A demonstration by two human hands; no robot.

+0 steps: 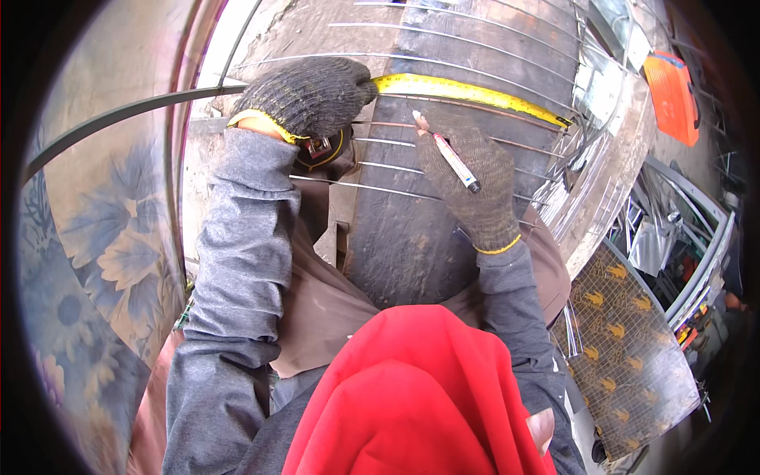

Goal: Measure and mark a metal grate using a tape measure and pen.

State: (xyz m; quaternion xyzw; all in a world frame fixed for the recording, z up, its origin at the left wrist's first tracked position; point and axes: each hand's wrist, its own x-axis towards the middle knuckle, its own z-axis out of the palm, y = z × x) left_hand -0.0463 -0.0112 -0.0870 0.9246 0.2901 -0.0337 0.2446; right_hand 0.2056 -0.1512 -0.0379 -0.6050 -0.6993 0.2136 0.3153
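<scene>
The left hand (309, 96) clasps the tape measure (319, 148), its blade (467, 90) stretched over rods (396, 168) above the dark board (412, 245); likely light, springy, best held by its case; the right hand's (484, 162) fingers pinch a marker (457, 162)

I see floral-patterned surface (111, 229) at nine o'clock, gold-motif panel (606, 360) at four, floor (673, 165) near three, bright glare (240, 39) at eleven.

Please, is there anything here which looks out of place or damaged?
The silvery scraps at the right look untidy: they lie jumbled at many angles, while the thin rods near the yellow tape run roughly parallel. I see no clear damage.
</scene>
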